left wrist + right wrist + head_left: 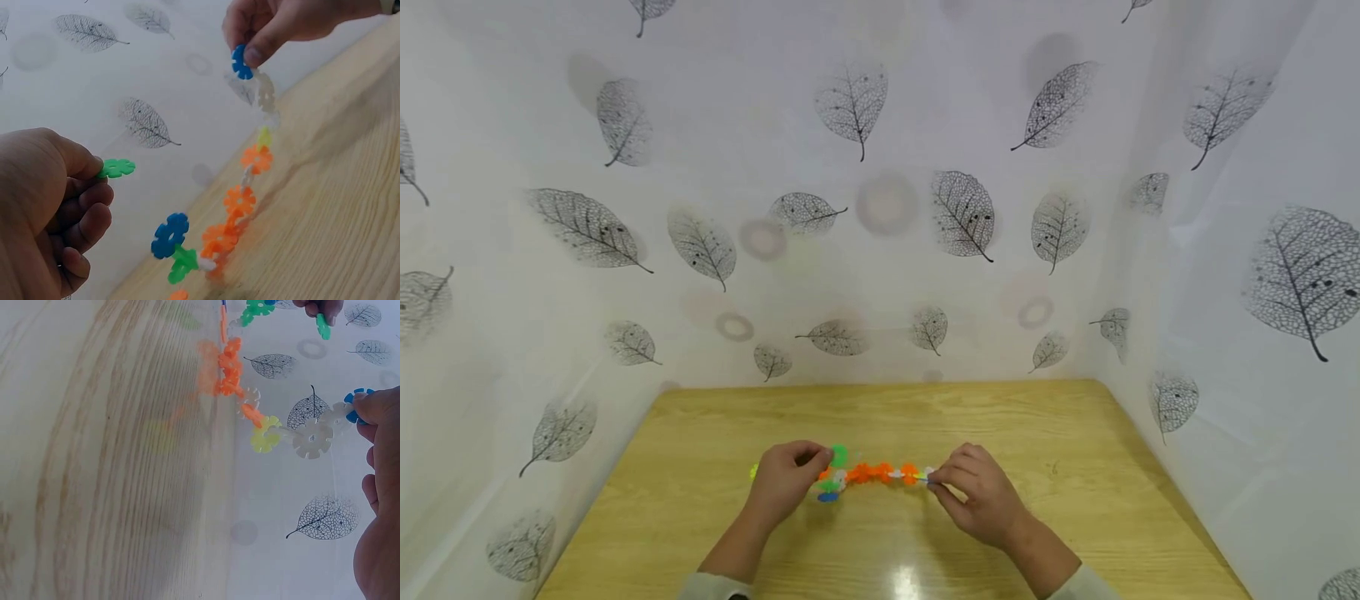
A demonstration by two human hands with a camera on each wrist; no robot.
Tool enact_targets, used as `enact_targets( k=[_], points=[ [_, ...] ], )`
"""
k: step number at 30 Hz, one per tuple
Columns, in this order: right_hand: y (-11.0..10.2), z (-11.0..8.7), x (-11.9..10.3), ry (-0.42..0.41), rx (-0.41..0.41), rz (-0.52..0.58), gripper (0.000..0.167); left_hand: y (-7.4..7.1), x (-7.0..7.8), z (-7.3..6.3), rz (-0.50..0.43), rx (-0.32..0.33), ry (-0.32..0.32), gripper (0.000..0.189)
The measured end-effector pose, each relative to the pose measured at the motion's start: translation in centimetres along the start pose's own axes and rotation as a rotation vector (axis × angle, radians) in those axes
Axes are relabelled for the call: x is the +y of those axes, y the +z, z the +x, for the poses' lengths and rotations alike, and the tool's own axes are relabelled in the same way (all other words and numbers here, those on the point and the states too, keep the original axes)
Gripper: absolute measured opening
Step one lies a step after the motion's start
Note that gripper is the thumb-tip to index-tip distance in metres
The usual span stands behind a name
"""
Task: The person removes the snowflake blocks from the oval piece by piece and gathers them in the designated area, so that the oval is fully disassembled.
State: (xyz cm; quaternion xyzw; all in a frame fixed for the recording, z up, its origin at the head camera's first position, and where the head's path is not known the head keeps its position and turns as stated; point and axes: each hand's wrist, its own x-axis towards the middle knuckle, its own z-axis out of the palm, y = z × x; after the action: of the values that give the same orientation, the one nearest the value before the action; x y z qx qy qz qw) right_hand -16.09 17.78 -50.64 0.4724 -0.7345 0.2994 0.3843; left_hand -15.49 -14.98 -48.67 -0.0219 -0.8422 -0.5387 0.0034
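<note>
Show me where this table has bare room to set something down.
Bare table shows right of the right hand, left of the left hand beyond a yellow piece, and in the back strip between the hands and the leaf-print backdrop. The middle is crowded: both hands, the chain of flower-shaped pieces and a held green piece.

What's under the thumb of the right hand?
A blue flower-shaped piece. Its notched edge partly shows; the part that the right hand covers can't be seen.
</note>
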Motion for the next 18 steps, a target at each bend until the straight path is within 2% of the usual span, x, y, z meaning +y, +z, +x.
enact_targets(
  k=[8, 15, 18],
  points=[
    [0.1, 0.1, -0.1, 0.002, -0.004, 0.004, 0.020, -1.1, -0.9, -0.2, 0.012, 0.041, -0.035, 0.020],
    [0.1, 0.1, -0.1, 0.000, -0.001, 0.000, 0.015, -2.2, -1.7, -0.3, 0.025, 0.065, -0.067, 0.023],
    [0.2, 0.1, -0.1, 0.007, -0.004, -0.003, 0.019, -2.7, -2.1, -0.4, 0.032, 0.077, -0.079, 0.026]
  ],
)
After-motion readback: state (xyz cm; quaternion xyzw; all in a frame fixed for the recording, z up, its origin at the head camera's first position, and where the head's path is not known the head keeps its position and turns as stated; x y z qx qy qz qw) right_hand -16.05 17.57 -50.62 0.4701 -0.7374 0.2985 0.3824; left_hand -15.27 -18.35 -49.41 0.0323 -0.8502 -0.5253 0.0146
